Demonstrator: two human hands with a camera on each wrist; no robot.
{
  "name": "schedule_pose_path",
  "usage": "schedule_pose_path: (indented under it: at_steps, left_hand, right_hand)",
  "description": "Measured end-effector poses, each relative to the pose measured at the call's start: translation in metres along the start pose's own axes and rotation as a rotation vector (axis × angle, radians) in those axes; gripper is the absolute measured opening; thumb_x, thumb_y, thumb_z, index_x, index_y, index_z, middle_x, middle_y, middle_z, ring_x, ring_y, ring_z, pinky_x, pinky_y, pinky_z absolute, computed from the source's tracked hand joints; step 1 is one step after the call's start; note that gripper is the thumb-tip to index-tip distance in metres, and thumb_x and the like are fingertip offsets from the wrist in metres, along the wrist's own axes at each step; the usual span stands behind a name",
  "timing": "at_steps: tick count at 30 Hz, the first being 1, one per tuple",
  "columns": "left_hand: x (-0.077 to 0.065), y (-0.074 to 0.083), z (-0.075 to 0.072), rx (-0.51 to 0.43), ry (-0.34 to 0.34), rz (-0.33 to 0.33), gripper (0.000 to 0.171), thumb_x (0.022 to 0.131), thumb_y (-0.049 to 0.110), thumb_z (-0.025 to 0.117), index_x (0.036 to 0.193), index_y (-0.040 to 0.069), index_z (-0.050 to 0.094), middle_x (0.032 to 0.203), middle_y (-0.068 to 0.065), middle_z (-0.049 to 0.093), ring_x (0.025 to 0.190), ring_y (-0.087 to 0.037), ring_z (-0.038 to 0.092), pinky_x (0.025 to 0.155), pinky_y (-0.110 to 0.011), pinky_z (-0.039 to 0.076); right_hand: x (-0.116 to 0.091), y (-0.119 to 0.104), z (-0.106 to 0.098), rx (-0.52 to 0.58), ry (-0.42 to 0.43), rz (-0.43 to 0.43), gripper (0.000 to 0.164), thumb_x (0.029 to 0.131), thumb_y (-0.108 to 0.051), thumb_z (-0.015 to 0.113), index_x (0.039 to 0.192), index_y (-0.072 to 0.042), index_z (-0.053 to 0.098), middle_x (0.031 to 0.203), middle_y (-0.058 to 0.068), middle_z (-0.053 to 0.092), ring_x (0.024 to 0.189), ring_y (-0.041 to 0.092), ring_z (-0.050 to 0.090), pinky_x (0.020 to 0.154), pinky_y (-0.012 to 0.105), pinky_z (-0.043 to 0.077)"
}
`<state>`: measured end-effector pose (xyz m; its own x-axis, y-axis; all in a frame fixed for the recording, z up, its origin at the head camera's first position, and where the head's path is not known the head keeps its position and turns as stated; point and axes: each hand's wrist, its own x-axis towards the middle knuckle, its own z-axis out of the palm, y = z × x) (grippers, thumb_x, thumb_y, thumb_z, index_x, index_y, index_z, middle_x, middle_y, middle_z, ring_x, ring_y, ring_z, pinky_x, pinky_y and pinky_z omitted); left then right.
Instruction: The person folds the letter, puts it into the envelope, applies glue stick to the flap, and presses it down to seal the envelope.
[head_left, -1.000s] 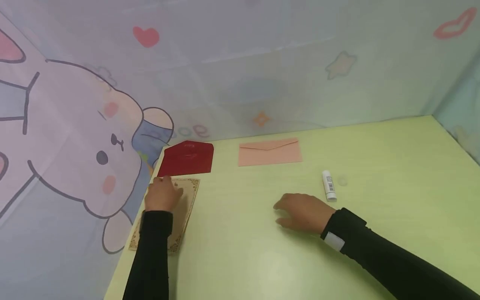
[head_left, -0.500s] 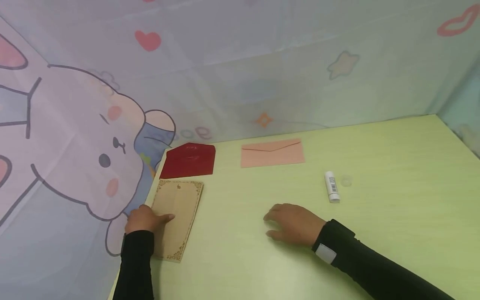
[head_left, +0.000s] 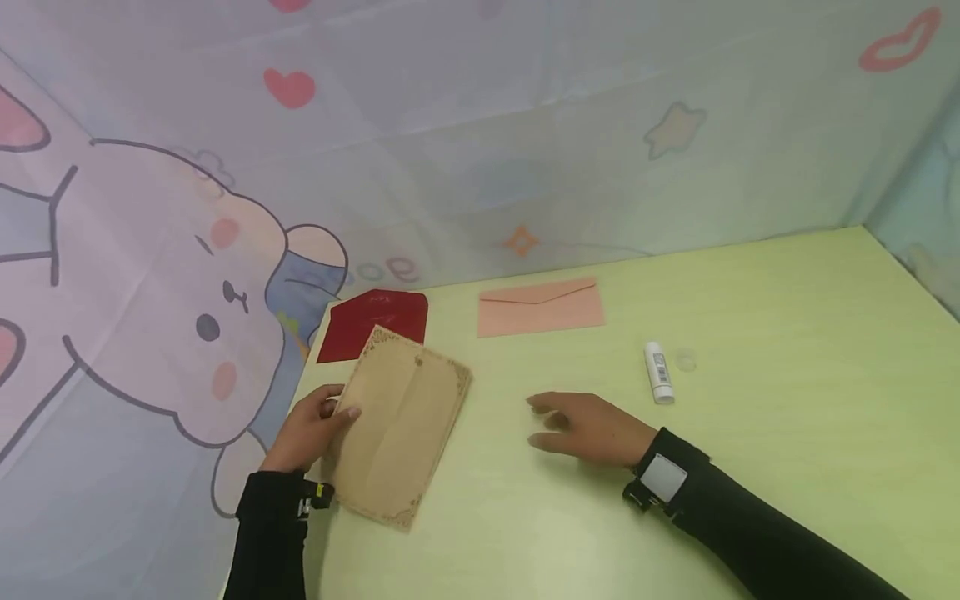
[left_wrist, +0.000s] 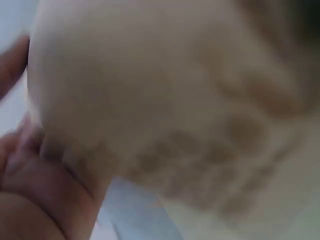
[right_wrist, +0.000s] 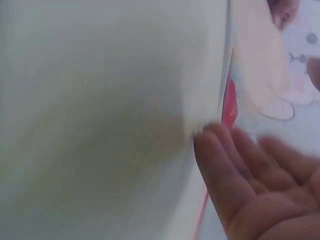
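Note:
In the head view my left hand (head_left: 311, 425) pinches the left edge of tan letter paper (head_left: 405, 425) with an ornate brown border, thumb on top. The paper is raised and tilted, and its far corner overlaps the red envelope (head_left: 367, 329) in this view. A second edge shows along its right side, like more than one sheet. Close up and blurred, the letter paper (left_wrist: 125, 75) fills most of the left wrist view. My right hand (head_left: 596, 429) holds nothing over the middle of the table, thumb apart from its loosely bent fingers.
A pink envelope (head_left: 540, 310) lies at the back middle of the pale yellow-green table (head_left: 787, 375). To the right are a white glue stick (head_left: 659, 373) and a small clear round cap (head_left: 686, 359). A printed cloth (head_left: 450, 125) hangs behind the table and along its left side.
My left hand slid from the paper's top to its left edge, then gripped it and lifted it to the right, turning it clockwise. The right hand shifted slightly left.

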<state>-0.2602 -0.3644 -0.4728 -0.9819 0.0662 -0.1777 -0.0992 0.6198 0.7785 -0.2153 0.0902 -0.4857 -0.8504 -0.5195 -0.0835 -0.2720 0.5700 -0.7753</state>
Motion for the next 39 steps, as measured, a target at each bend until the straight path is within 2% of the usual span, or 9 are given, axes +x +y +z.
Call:
schedule_pose_path:
  at_steps: [4,7,9,15,19,25,27,32,39]
  left_hand:
    - [-0.001,0.048,0.035,-0.311,0.001,0.075,0.045,0.118,0.015,0.063,0.158,-0.003,0.055,0.139,-0.022,0.076,0.103,-0.011,0.076,0.087,-0.028,0.065]
    - [0.0,0.08,0.068,-0.509,-0.105,0.107,0.047,0.119,0.013,0.058,0.164,0.002,0.049,0.15,-0.02,0.07,0.117,-0.012,0.075,0.099,-0.028,0.066]
    - [-0.001,0.097,0.089,-0.598,-0.182,0.125,0.05,0.12,0.012,0.056,0.168,0.006,0.045,0.157,-0.02,0.065,0.127,-0.015,0.073,0.107,-0.03,0.064]
    - [-0.001,0.128,0.134,-0.621,-0.301,0.171,0.048,0.117,0.009,0.059,0.164,0.004,0.051,0.147,-0.021,0.07,0.122,-0.016,0.074,0.103,-0.032,0.064]
    - [0.003,0.13,0.152,-0.51,-0.261,0.183,0.038,0.11,0.014,0.072,0.144,-0.003,0.07,0.121,-0.011,0.083,0.103,-0.012,0.077,0.092,-0.029,0.064]
    - [0.005,0.114,0.16,-0.395,-0.205,0.165,0.028,0.105,0.019,0.082,0.121,-0.002,0.085,0.104,-0.01,0.088,0.093,-0.011,0.079,0.085,-0.029,0.063]
    - [0.006,0.108,0.156,-0.386,-0.191,0.162,0.027,0.104,0.019,0.082,0.12,-0.002,0.085,0.104,-0.012,0.088,0.092,-0.012,0.08,0.084,-0.029,0.063]
    - [0.007,0.097,0.147,-0.463,-0.169,0.131,0.028,0.105,0.016,0.08,0.124,-0.005,0.083,0.102,-0.011,0.088,0.088,-0.013,0.083,0.081,-0.03,0.066]
    - [0.005,0.103,0.154,-0.501,-0.193,0.14,0.03,0.105,0.015,0.081,0.125,-0.007,0.081,0.096,-0.003,0.087,0.084,-0.011,0.082,0.077,-0.029,0.066]
  right_hand:
    - [0.003,0.008,-0.005,0.323,0.022,0.044,0.087,0.111,-0.044,0.072,0.177,-0.004,0.033,0.175,0.023,0.051,0.159,0.047,0.056,0.125,0.061,0.053]
    - [0.006,0.011,-0.012,0.612,0.049,0.048,0.09,0.114,-0.034,0.068,0.181,-0.005,0.017,0.183,0.025,0.038,0.167,0.047,0.045,0.13,0.058,0.049]
    - [0.009,0.012,-0.016,0.74,0.086,0.056,0.089,0.115,-0.031,0.066,0.182,-0.006,0.013,0.184,0.025,0.035,0.164,0.041,0.05,0.126,0.051,0.053]
    - [0.005,0.015,-0.025,0.896,0.163,0.088,0.066,0.115,-0.02,0.067,0.172,-0.005,0.037,0.146,0.003,0.076,0.123,0.011,0.077,0.102,0.033,0.065]
    - [0.002,0.014,-0.023,0.908,0.225,0.07,0.042,0.11,-0.011,0.072,0.151,-0.01,0.061,0.119,-0.011,0.084,0.111,0.011,0.082,0.096,0.033,0.067]
    - [-0.01,0.021,-0.023,0.833,0.243,0.118,0.044,0.11,-0.011,0.073,0.151,0.001,0.063,0.109,-0.011,0.085,0.099,0.01,0.083,0.086,0.031,0.068]
    - [-0.011,0.026,-0.027,0.813,0.238,0.112,0.038,0.11,-0.01,0.073,0.144,0.005,0.067,0.105,-0.011,0.085,0.096,0.008,0.082,0.084,0.029,0.069]
    - [-0.017,0.041,-0.041,0.798,0.224,0.051,0.014,0.11,-0.003,0.071,0.121,-0.009,0.077,0.105,-0.011,0.081,0.097,0.007,0.079,0.089,0.027,0.069]
    - [-0.008,0.04,-0.044,0.797,0.071,0.017,0.058,0.114,-0.011,0.064,0.165,0.007,0.043,0.14,0.0,0.071,0.12,0.008,0.075,0.099,0.03,0.067]
